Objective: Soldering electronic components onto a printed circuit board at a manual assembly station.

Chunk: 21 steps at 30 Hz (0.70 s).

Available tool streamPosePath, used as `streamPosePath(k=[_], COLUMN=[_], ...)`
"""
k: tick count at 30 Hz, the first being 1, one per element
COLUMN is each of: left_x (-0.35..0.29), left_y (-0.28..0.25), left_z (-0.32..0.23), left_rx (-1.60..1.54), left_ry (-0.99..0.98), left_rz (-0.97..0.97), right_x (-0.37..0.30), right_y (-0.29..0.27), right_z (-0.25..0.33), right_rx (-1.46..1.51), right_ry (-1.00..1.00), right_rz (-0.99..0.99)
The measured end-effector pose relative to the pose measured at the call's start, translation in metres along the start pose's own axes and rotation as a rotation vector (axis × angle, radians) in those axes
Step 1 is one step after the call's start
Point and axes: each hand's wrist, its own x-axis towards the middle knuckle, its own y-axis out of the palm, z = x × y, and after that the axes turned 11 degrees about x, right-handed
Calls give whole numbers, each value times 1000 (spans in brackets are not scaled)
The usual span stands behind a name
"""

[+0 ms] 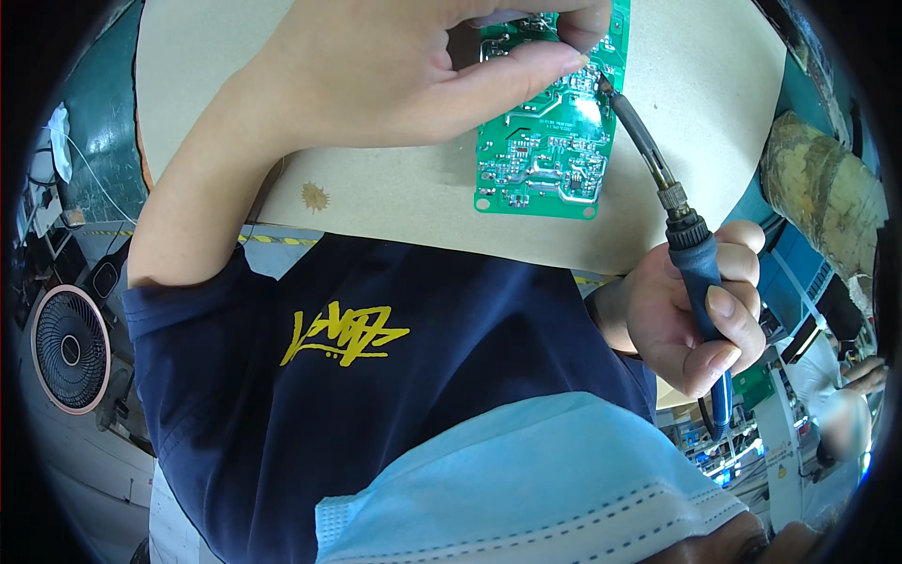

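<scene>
A green circuit board [540,132] lies on a beige work surface [395,197], its face covered with small parts and shiny solder joints. My left hand [413,75] reaches over the board's upper part and hides some of it. Its thumb and index finger are pinched together close to the board; what is between them is too small to make out. In my right hand [700,315] is a soldering iron [695,254] with a blue handle, gripped by wrapped fingers. The iron slants up to the left, and its dark tip meets or nearly meets the board beside my left fingertips.
A brown stain [316,196] marks the surface left of the board. Further left are a round fan [70,349] and a thin white cable [94,174]. A wrapped brownish bundle [816,188] lies at the right; another person [827,395] is at the lower right.
</scene>
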Motion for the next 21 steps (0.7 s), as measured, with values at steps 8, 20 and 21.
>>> streamPosePath(k=[8, 20, 21], left_x=[0, 1, -1], left_y=[-3, -3, -2], left_z=[3, 4, 4], left_rx=[75, 78, 79], left_ry=[57, 97, 97], left_rz=[9, 22, 22], right_x=[-1, -1, -2], right_y=[1, -7, -3], right_z=[-1, 0, 0], right_rx=[-3, 12, 9], right_ry=[-5, -41, -28], right_rz=[-5, 54, 7])
